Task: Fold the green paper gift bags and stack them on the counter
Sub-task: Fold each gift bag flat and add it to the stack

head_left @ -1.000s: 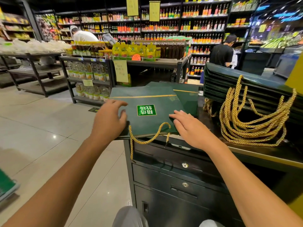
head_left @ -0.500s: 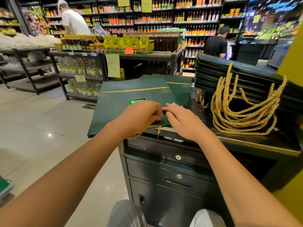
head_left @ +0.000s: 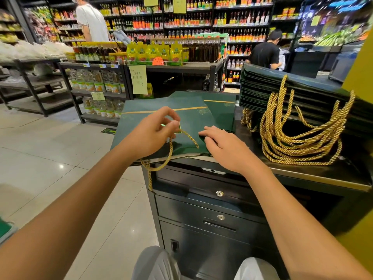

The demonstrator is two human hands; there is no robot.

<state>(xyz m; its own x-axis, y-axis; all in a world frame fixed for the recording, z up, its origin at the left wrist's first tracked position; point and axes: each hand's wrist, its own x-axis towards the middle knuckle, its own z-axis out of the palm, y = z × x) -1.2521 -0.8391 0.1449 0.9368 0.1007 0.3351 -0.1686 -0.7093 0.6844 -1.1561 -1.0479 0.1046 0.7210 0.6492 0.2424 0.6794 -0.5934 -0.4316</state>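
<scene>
Centre of frame: flat green bag (head_left: 193, 120) lies on the left end of the black worktop (head_left: 323, 175), its left part overhanging the edge. Left hand (head_left: 155, 132) pinches the bag's gold rope handle (head_left: 168, 156) between thumb and fingertips, lifted just above the bag face; the rest of the rope loops down over the worktop's front edge. Right hand (head_left: 224, 146) lies flat, fingers straight, pressing on the bag's near right part. Second green bag (head_left: 220, 114) lies partly under it, towards the right. Right of frame: stack of folded bags (head_left: 282, 91) on the same worktop (gold handles spilling forward). Drawers (head_left: 212, 209) below.
</scene>
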